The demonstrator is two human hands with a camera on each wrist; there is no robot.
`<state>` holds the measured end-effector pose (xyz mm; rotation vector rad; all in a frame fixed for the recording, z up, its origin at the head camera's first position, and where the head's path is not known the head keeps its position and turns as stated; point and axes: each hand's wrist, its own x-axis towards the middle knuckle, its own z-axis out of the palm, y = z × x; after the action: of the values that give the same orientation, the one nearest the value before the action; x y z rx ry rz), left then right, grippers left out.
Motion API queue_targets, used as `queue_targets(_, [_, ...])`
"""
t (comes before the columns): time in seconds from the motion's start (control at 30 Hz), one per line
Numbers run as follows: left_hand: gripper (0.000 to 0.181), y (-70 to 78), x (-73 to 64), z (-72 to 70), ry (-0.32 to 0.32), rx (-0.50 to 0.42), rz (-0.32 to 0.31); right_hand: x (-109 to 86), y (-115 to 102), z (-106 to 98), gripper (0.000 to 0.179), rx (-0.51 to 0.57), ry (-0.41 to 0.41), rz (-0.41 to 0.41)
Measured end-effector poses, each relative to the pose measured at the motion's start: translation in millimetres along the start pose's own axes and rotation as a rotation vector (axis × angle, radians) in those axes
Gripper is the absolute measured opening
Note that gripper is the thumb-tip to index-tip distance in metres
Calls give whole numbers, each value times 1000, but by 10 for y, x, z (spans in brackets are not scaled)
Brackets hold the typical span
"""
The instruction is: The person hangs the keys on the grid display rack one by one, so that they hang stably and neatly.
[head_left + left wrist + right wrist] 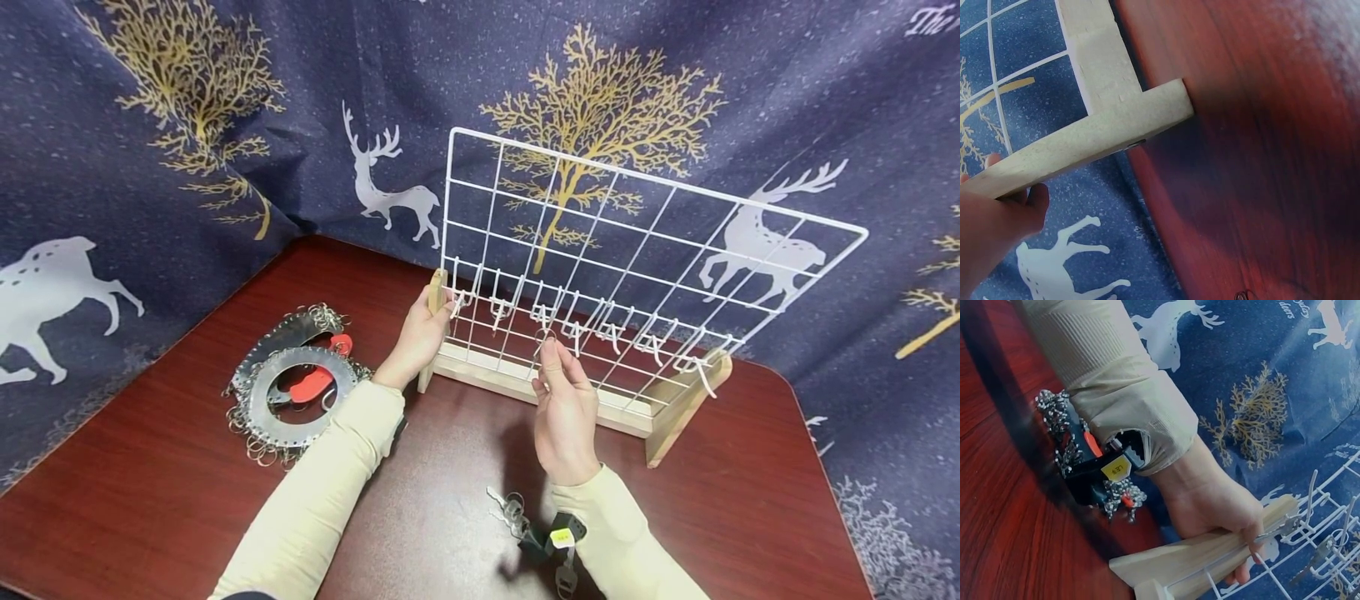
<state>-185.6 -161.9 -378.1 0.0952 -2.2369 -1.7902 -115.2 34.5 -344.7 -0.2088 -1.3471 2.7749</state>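
My left hand (422,333) grips the wooden end piece (1085,140) of a white wire grid rack (660,196). In the right wrist view this left hand (1210,497) wraps round the wooden end piece, beside the nearest hooks. Near the middle of the hook row, my right hand (566,408) pinches a thin metal key ring (546,335) between thumb and fingertips, right at a white hook (542,315). In the right wrist view a key (1282,528) hangs near the left fingers, and another metal key (1313,565) hangs from a ring farther along.
Toothed keys (510,510) lie on the dark red table (442,483) beside the right sleeve, with another key (566,575) nearer the front. At left, round metal plates (262,408) carry many small rings and a red handle (311,385). A blue patterned cloth (420,50) hangs behind.
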Motion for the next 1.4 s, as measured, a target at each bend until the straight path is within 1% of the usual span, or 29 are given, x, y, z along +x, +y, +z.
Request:
queue_targets(0.17, [22,4,2,4,-2,-6,0,8,7,-11,15,-16,8,-6])
queue_targets(0.43, [21,13,-2,-4,-5,-1,2,10,-3,-19,8,8,0,-3])
queue_targets(0.6, [20,9,0,-4,0,-3,2,11,-1,-34,6,5,0,6])
queue_targets(0.77, [17,14,-8,7,3,9,-3,13,13,-62,3,-33,-1,7])
queue_targets(0.87, [16,13,-7,6,13,23,-3,13,20,-84,8,-62,-17,12])
queue_targets(1.0, [16,19,-11,8,18,40,-2,2,26,-150,10,-112,-47,41])
queue_targets(1.1, [16,15,-4,11,10,38,1,-18,20,-224,11,-203,-80,77])
queue_targets(1.17, [17,9,5,10,8,35,4,-37,8,-281,16,-308,-124,106])
queue_targets(1.23, [19,2,13,7,9,30,2,-55,-3,-347,23,-442,-186,141])
queue_targets(1.33, [21,-5,18,-1,6,29,-1,-80,-11,-448,29,-655,-340,166])
queue_targets(1.4, [22,-8,19,-6,2,26,-5,-96,-1,-518,30,-825,-466,141])
